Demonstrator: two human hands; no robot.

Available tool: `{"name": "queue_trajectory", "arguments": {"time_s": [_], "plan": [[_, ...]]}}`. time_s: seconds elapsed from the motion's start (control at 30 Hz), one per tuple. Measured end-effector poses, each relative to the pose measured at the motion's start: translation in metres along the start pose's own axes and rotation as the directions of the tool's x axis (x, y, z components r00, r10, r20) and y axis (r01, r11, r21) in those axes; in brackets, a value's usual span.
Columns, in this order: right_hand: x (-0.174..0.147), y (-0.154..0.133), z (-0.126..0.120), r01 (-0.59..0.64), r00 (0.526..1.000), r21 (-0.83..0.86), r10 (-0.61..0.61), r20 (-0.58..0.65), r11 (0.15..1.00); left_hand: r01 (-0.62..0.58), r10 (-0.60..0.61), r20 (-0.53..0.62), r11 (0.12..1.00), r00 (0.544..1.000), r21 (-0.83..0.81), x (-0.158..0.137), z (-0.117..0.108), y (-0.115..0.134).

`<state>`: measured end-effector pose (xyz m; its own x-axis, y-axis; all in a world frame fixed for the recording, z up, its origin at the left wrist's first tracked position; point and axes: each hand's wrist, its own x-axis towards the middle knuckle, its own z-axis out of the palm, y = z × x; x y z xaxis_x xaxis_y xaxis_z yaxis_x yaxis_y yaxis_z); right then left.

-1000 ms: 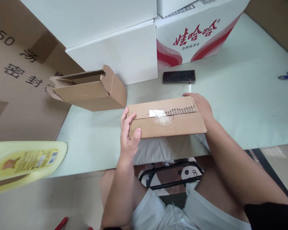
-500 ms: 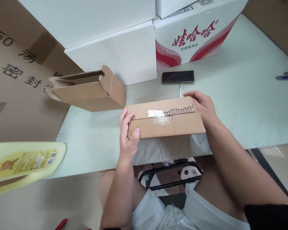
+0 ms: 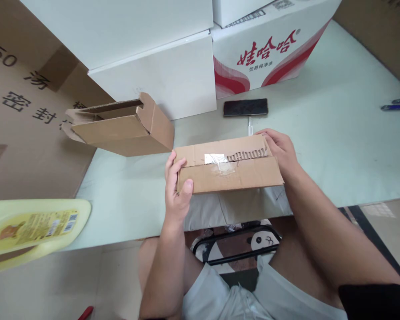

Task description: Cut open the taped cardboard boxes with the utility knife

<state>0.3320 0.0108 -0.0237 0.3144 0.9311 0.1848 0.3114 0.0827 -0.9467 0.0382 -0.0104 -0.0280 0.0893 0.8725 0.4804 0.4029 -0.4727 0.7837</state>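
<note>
Between my two hands is a closed brown cardboard box (image 3: 233, 173), near the front edge of the table. Along its upper face runs a seam, with a torn strip baring the corrugation and a patch of clear and white tape. My left hand (image 3: 179, 184) grips the left end, thumb on the near face and fingers round the far side. My right hand (image 3: 282, 151) is closed on the right end; some of its fingers are hidden behind the box. Close by on the left stands an open cardboard box (image 3: 120, 129) with its flaps raised.
A dark phone (image 3: 246, 107) with a white cable lies behind the held box. White cartons (image 3: 160, 80) and a red-marked white carton (image 3: 263, 58) line the back. A yellow bottle (image 3: 36, 226) is at left, beside a large brown carton (image 3: 26, 146). Pens (image 3: 398, 106) lie far right.
The whole view has shifted very slightly. Both hands keep the same hold on the box, and nothing else has visibly moved.
</note>
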Motion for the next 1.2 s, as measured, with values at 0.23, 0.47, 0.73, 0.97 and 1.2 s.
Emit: {"name": "queue_trajectory", "arguments": {"time_s": [0.23, 0.47, 0.73, 0.97, 1.2], "plan": [[0.000, 0.001, 0.001, 0.004, 1.000, -0.007, -0.004, 0.015, 1.000, 0.002, -0.003, -0.005, 1.000, 1.000, -0.007, 0.000, 0.001, 0.000], [-0.001, 0.000, 0.002, -0.006, 1.000, -0.002, 0.006, 0.010, 1.000, -0.005, 0.005, 0.004, 1.000, 1.000, -0.010, 0.000, 0.000, 0.000], [-0.002, -0.004, 0.000, -0.006, 0.999, -0.010, 0.007, 0.037, 1.000, 0.020, -0.020, 0.000, 1.000, 1.000, 0.007, 0.000, 0.001, 0.001], [-0.001, -0.005, 0.000, -0.016, 0.999, -0.026, 0.017, 0.049, 1.000, 0.024, -0.024, -0.007, 1.000, 1.000, -0.008, 0.000, 0.002, 0.001], [-0.001, -0.016, -0.002, -0.162, 0.986, 0.178, 0.154, 0.056, 0.971, 0.029, -0.029, -0.001, 0.999, 1.000, -0.020, 0.001, 0.002, 0.001]]}}
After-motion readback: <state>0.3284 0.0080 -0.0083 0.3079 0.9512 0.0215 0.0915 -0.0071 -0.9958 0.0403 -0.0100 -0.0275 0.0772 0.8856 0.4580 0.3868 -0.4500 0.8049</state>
